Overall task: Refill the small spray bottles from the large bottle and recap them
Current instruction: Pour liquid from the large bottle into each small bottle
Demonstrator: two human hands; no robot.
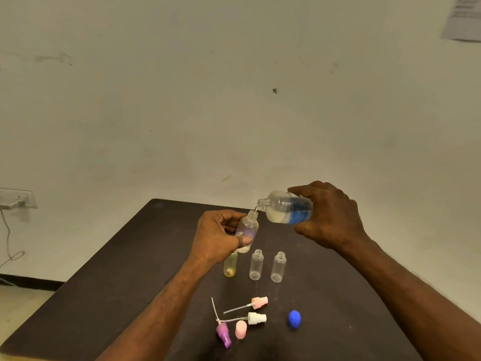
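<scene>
My left hand (218, 234) grips a small clear spray bottle (248, 229), uncapped and tilted, above the dark table (130, 269). My right hand (330, 214) holds the large clear bottle with a blue label (286, 208) tipped on its side, its open mouth just above the small bottle's neck. A thin stream runs between them. Below stand a yellowish small bottle (230, 267), partly behind my left hand, and two clear open bottles (256, 264) (278, 267).
Near the front edge lie a pink spray head (257, 302), a white spray head (255, 318), a purple spray head (224, 333), a pink cap (241, 329) and a blue cap (294, 319). A wall rises behind the table.
</scene>
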